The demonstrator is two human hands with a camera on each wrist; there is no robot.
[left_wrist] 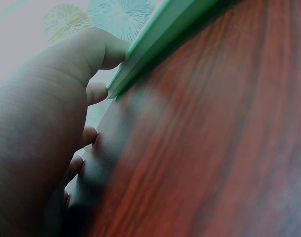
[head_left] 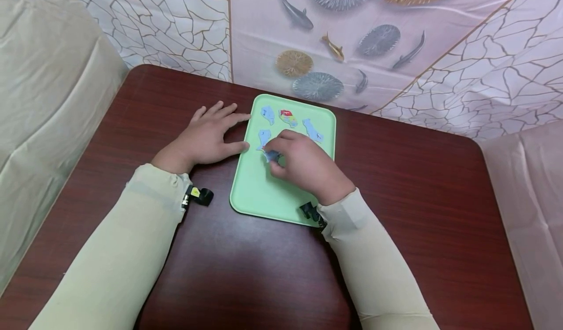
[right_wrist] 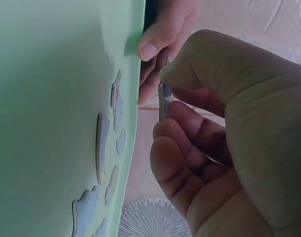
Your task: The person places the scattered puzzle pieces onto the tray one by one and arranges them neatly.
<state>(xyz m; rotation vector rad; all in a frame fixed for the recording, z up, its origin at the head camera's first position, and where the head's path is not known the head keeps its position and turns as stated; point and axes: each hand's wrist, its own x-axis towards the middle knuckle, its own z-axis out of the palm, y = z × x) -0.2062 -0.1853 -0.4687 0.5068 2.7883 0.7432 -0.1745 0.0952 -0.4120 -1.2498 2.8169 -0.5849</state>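
Observation:
A light green tray [head_left: 259, 193] lies on the table with several flat, irregular puzzle pieces on it. Over its middle, my right hand [head_left: 305, 166] pinches a blue puzzle piece [right_wrist: 163, 101] between thumb and fingers; the right wrist view shows it edge-on, raised off the tray. Just beyond in the head view are another blue piece [head_left: 264, 137], a light blue piece [head_left: 267, 114], a red and yellow piece [head_left: 288, 118] and a long blue piece [head_left: 313, 130]. My left hand [head_left: 208, 137] is spread, its thumb and index fingertip touching the tray's left rim.
The dark red-brown wooden table [head_left: 418, 222] extends on both sides of the tray. Behind it hangs a patterned cloth [head_left: 176, 22] with fish and round motifs. Pale fabric [head_left: 48, 100] covers the left side. Each sleeve cuff carries a small black camera mount [head_left: 200, 196].

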